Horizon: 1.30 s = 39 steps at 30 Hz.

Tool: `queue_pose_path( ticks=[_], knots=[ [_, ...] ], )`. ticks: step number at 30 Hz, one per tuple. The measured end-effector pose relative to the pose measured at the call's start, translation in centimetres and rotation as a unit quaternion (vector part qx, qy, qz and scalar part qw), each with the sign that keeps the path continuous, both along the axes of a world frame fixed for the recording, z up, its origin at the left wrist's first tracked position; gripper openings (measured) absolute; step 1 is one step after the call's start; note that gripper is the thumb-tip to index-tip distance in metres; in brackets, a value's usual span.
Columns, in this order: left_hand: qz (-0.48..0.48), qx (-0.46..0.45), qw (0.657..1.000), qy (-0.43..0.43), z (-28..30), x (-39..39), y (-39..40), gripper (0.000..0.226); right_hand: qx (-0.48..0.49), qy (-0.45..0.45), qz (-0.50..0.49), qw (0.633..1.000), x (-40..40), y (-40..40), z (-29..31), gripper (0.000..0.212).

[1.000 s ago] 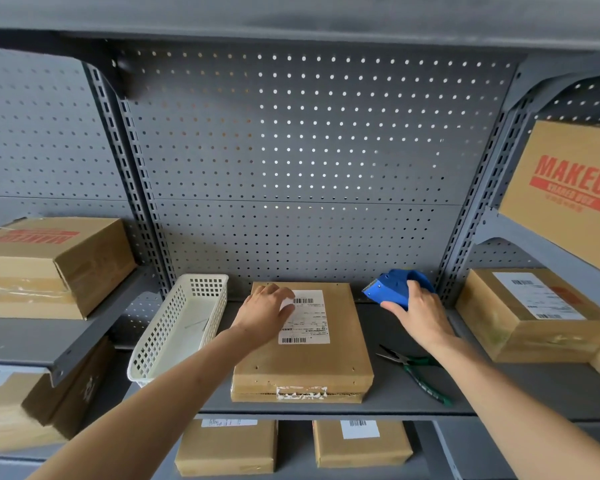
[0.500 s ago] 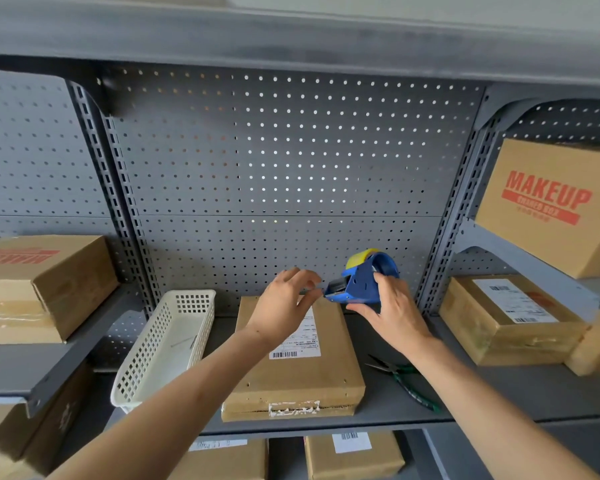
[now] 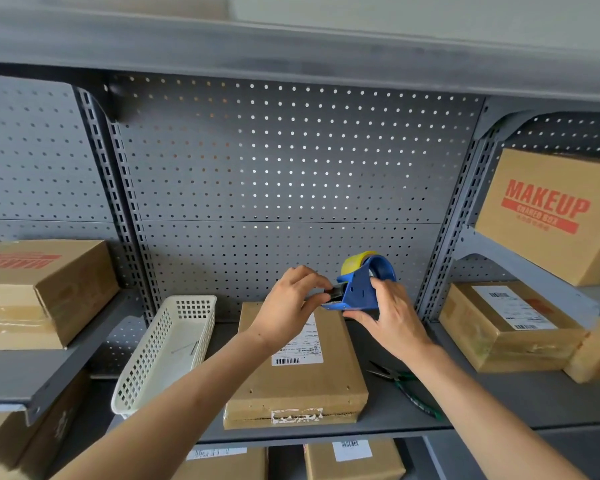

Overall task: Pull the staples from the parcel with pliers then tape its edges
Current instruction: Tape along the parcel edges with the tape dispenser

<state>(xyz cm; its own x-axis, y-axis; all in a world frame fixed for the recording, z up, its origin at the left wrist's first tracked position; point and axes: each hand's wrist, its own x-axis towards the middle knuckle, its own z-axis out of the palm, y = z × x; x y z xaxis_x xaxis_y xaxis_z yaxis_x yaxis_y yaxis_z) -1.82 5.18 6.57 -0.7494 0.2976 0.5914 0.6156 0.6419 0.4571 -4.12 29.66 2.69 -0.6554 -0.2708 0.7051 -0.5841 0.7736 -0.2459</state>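
Note:
A flat brown parcel (image 3: pixel 302 379) with a white shipping label lies on the grey shelf (image 3: pixel 520 400). Above its far end my right hand (image 3: pixel 387 315) grips a blue tape dispenser (image 3: pixel 361 289) holding a yellowish tape roll. My left hand (image 3: pixel 290 301) pinches at the dispenser's front mouth, where the tape end sits. Green-handled pliers (image 3: pixel 400 381) lie on the shelf right of the parcel, partly hidden by my right forearm.
A white perforated basket (image 3: pixel 160 355) stands left of the parcel. Cardboard boxes sit at the left (image 3: pixel 45 289), at the right (image 3: pixel 506 327) and, marked MAKEUP (image 3: pixel 548 216), on the upper right shelf. A pegboard wall closes the back. More parcels lie on the shelf below.
My right hand picked the tape dispenser up off the shelf and raised it. My left hand left the parcel's top and came up to pinch at the dispenser's mouth.

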Motion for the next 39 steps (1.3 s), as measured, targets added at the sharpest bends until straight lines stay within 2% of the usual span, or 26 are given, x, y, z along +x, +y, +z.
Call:
queue_pose_path(
  ticks=[6,10,15,23,29,32,35,39],
  knots=[
    [-0.013,-0.006,1.000,-0.016,0.4,-0.1,-0.2,0.024,-0.004,0.011,0.006,1.000,0.2,-0.2,-0.1,0.072],
    [-0.011,0.021,0.999,-0.035,0.8,-0.1,-0.2,0.025,0.001,0.013,0.003,1.000,0.4,-0.2,-0.4,0.079],
    [0.005,0.032,0.999,-0.011,0.8,-0.2,0.0,0.016,0.010,0.022,-0.010,1.000,0.9,0.0,-0.9,0.088],
    [0.002,0.114,0.993,0.020,1.1,-0.3,1.5,0.007,0.002,0.035,-0.034,0.999,2.7,0.7,-1.3,0.080],
    [-0.027,0.132,0.991,-0.007,1.5,-0.3,2.9,0.014,-0.009,0.051,-0.069,0.996,4.5,1.7,-1.5,0.083],
    [-0.048,0.147,0.986,-0.054,1.8,-0.2,3.5,0.020,-0.012,0.052,-0.095,0.994,5.6,2.2,-1.7,0.085],
    [-0.062,0.158,0.979,-0.110,2.1,0.0,4.2,0.010,-0.026,0.037,-0.120,0.992,7.1,2.6,-2.0,0.085],
    [-0.093,0.119,0.980,-0.126,2.0,0.3,5.0,0.004,-0.037,0.018,-0.147,0.988,9.1,3.2,-2.6,0.084]
  ],
)
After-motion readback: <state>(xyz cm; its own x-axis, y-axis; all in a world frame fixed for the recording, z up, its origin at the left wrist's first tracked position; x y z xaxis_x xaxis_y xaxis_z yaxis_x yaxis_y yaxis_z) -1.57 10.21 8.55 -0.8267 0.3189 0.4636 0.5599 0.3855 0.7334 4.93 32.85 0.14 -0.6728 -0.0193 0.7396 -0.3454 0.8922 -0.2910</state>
